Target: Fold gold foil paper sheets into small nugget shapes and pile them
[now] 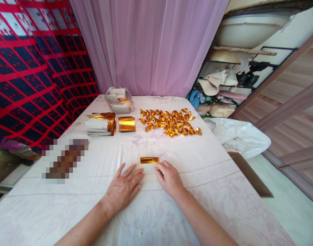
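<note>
A small folded gold foil paper (pixel 149 160) lies on the white cloth-covered table (pixel 94 191) just beyond both hands. My left hand (pixel 124 188) rests flat on the cloth, fingers spread, a little left of the paper. My right hand (pixel 169 177) lies palm down, its fingertips touching the paper's near right edge. Neither hand holds anything. Farther back is a pile of several folded gold paper pieces (pixel 169 122).
A stack of gold and white paper sheets (pixel 101 124) and a curled gold sheet (pixel 127 124) lie at the back left, behind them a clear plastic bag (pixel 119 99). A pink curtain (pixel 151 44) hangs beyond. A cluttered shelf (pixel 230 85) stands right; a white bag (pixel 238 136) sits by the table's right edge.
</note>
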Action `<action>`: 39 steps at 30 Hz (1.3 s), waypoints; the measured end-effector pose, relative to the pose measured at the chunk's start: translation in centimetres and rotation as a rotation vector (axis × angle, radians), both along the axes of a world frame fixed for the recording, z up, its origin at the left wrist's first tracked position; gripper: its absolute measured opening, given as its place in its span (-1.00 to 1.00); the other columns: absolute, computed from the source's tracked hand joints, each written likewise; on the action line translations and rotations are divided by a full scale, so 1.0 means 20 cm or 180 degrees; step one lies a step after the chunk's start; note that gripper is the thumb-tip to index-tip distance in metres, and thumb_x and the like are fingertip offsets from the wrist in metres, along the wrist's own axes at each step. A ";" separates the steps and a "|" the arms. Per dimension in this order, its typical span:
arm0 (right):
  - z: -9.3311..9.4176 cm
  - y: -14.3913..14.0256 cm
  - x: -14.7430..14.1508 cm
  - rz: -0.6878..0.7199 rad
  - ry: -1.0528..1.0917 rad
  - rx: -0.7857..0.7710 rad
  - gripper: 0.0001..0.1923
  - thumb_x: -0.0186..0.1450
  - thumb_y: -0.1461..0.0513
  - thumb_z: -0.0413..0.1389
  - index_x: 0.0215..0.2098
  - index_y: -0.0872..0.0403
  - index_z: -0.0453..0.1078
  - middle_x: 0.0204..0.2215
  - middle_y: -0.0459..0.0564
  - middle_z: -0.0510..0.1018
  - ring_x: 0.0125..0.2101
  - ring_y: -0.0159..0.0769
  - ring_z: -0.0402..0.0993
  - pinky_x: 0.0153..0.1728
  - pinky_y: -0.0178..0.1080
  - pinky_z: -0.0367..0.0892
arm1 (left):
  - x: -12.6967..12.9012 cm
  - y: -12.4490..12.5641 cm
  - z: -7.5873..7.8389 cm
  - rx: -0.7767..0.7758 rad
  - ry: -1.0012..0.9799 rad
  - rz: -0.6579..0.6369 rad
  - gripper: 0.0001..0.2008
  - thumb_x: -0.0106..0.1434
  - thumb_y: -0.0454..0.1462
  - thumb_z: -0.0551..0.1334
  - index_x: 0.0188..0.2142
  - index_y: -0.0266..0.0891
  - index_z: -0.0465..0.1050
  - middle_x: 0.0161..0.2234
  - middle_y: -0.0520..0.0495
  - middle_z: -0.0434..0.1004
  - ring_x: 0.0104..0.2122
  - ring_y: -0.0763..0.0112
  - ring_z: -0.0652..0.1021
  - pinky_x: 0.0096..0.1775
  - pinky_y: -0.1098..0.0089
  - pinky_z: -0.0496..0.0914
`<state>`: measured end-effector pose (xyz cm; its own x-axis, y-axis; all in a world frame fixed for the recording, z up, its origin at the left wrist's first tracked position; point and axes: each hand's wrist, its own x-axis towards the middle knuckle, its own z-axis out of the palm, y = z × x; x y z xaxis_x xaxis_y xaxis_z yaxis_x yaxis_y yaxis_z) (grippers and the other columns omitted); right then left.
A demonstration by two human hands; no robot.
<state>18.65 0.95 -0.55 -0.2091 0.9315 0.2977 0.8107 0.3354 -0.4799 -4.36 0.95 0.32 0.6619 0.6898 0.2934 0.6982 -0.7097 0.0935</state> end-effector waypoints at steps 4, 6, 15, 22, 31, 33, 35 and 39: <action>0.00 0.00 -0.01 0.0021 -0.0121 0.0057 -0.70 0.25 0.39 0.04 -0.10 0.01 0.45 -0.28 -0.01 0.50 -0.24 -0.27 0.45 -0.19 -0.27 0.35 | 0.00 0.01 0.01 -0.0115 -0.0107 0.0017 -0.72 0.37 -0.17 0.08 -0.02 -0.04 0.49 0.05 0.09 0.53 0.13 0.27 0.43 0.27 0.08 -0.01; 0.00 0.00 -0.01 0.0053 -0.0125 0.0109 -0.69 0.25 0.39 0.04 -0.11 0.01 0.46 -0.28 0.00 0.51 -0.24 -0.28 0.45 -0.20 -0.27 0.36 | 0.00 0.02 0.03 -0.0151 -0.0167 0.0058 -0.74 0.38 -0.18 0.08 -0.07 -0.03 0.52 0.01 0.08 0.57 0.10 0.26 0.45 0.25 0.07 0.05; 0.00 -0.02 -0.02 0.0060 -0.0188 0.0203 -0.69 0.26 0.41 0.02 -0.13 0.03 0.49 -0.30 0.02 0.50 -0.26 -0.25 0.45 -0.21 -0.25 0.38 | 0.09 0.03 0.07 -0.0006 -0.0279 0.0099 -0.71 0.39 -0.17 0.06 -0.07 -0.11 0.52 -0.03 -0.01 0.59 0.06 0.22 0.48 0.19 0.07 0.18; 0.00 -0.02 -0.02 0.0040 -0.0178 0.0244 -0.67 0.24 0.40 0.04 -0.10 0.01 0.49 -0.26 0.02 0.50 -0.24 -0.25 0.45 -0.18 -0.25 0.38 | 0.13 0.02 -0.02 0.0142 -0.0135 0.0156 -0.72 0.38 -0.16 0.09 -0.01 -0.03 0.49 0.04 0.04 0.54 0.09 0.18 0.45 0.21 0.03 0.11; -0.02 -0.03 0.03 -0.0340 -0.0139 0.0328 -0.74 0.29 0.30 0.06 -0.10 0.01 0.49 -0.26 0.03 0.51 -0.22 -0.23 0.45 -0.15 -0.21 0.37 | 0.14 0.00 -0.03 0.0194 -0.0135 0.0311 -0.73 0.36 -0.15 0.12 -0.03 0.01 0.51 0.01 0.03 0.55 0.08 0.21 0.46 0.23 0.06 0.09; -0.02 -0.02 0.04 -0.0368 -0.0127 0.0282 -0.71 0.29 0.29 0.05 -0.04 0.02 0.46 -0.23 0.03 0.53 -0.21 -0.24 0.46 -0.14 -0.22 0.37 | 0.14 0.00 -0.03 0.0175 -0.0136 0.0302 -0.73 0.35 -0.15 0.12 -0.03 0.01 0.51 0.02 0.05 0.55 0.07 0.21 0.46 0.23 0.06 0.09; -0.01 0.00 0.05 -0.0347 -0.0097 0.0195 -0.69 0.31 0.29 0.03 -0.01 0.02 0.43 -0.22 0.03 0.54 -0.21 -0.26 0.48 -0.16 -0.24 0.38 | 0.14 0.00 -0.03 0.0153 -0.0138 0.0287 -0.74 0.35 -0.15 0.13 -0.02 0.01 0.50 0.03 0.06 0.55 0.07 0.21 0.46 0.22 0.06 0.11; 0.02 0.06 0.08 -0.0174 -0.0041 -0.0115 -0.78 0.29 0.31 0.06 -0.16 -0.04 0.48 -0.25 -0.05 0.55 -0.28 -0.33 0.51 -0.26 -0.31 0.37 | 0.13 0.00 -0.02 0.0146 -0.0011 0.0216 -0.71 0.37 -0.18 0.09 0.02 -0.01 0.47 0.05 0.02 0.52 0.10 0.19 0.43 0.22 0.04 0.10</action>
